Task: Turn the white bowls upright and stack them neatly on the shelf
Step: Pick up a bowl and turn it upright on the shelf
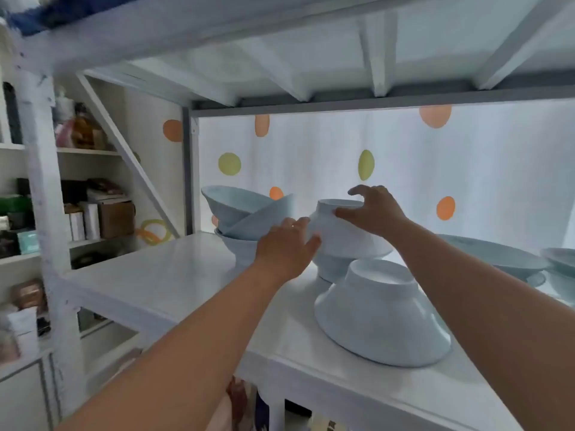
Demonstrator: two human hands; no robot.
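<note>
Boxes (115, 217) are sitting on side shelving at the left of the frame. Right of them, on the white shelf (161, 275), a bowl pile (249, 219) is leaning loosely, with its upper bowls tilted and mouths up. The left hand (284, 248) is pressing its nearly straight fingers against the left wall of an upside-down bowl (345, 237) at mid-frame, which is resting on a lower bowl (333, 269). The right hand (371, 213) is closing its grip over that upside-down bowl's foot ring, fingers curled and thumb on the near wall. At lower right, a front bowl (382, 315) is lying inverted on the shelf edge. Shallow wide bowls (497, 253) are standing at far right before a dotted curtain (404, 157).
</note>
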